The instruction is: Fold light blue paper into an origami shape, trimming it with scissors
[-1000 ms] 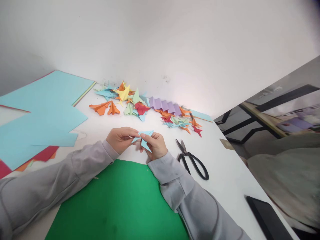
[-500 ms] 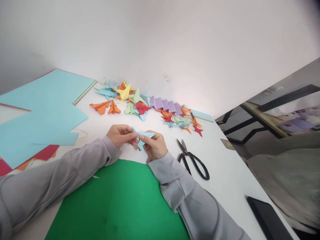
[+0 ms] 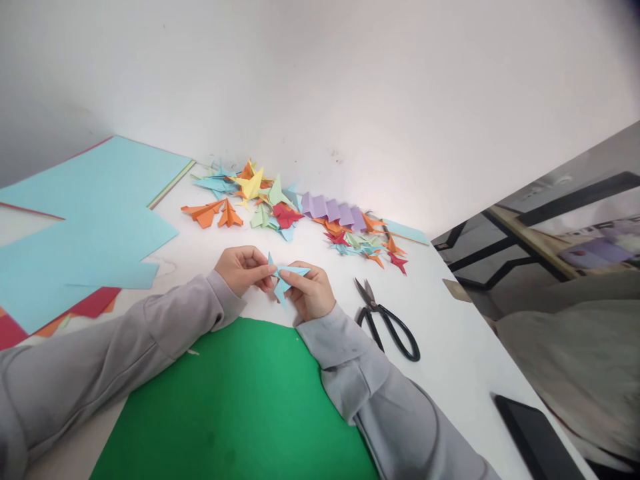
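A small light-blue folded paper plane [image 3: 295,271] is held between both hands above the white table. My left hand [image 3: 244,270] pinches its left end between thumb and fingers. Closed on its right part, with the thumb on top, is my right hand [image 3: 311,291]. One pointed flap hangs down between the hands. Just below them lies a green sheet [image 3: 240,400], partly covered by my sleeves. Black-handled scissors [image 3: 385,319] rest to the right of my right hand, blades slightly apart.
Several folded paper planes [image 3: 250,183] in mixed colours are heaped along the wall. A pleated purple strip [image 3: 333,210] lies by another pile [image 3: 363,243]. Light-blue sheets [image 3: 110,200] cover the left side. A dark phone-like slab [image 3: 537,437] sits near the right edge.
The blue folded paper has tilted slightly in my fingers, its left tip more upright. Both hands keep their grip and almost the same place.
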Demonstrator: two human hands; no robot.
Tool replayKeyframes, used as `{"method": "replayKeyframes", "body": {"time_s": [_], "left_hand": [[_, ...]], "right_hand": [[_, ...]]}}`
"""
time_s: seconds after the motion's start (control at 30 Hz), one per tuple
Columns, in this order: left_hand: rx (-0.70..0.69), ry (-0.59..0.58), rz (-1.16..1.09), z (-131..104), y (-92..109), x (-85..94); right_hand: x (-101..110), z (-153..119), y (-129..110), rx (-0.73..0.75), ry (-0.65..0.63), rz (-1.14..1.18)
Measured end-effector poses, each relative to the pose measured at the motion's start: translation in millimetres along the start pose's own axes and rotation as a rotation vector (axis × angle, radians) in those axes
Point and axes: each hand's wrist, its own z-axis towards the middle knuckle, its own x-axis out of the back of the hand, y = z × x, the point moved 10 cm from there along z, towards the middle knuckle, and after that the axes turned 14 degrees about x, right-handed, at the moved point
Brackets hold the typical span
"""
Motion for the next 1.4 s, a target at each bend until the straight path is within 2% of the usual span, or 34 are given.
{"method": "replayKeyframes", "body": {"time_s": [0.13,0.37,0.7,0.97,1.13,1.27,1.4], "left_hand": [[-0.030,0.019,0.018,-1,3,1.8],[-0.052,0.030,0.018,-3,7,2.0],[0.013,0.012,-0.029,1,1,2.2],[-0.012,0.003,-0.014,0,3,0.0],[0.033,0.003,-0.064,2,2,0.4],[0.083,-0.019,-0.098,2,-2,-1.0],[0.026,-0.043,-0.050,1,1,-3.0]], "right_hand": [[0,0,0,0.012,-0.011,-0.014],[2,2,-1,0.088,-0.096,-0.193],[1,1,-5,0.113,-0.090,-0.230],[1,0,-6,0.098,-0.101,-0.275],[1,1,-5,0.108,-0.115,-0.259],[1,2,2,0.092,-0.113,-0.152],[1,3,4,0.078,-0.113,-0.104]]}}
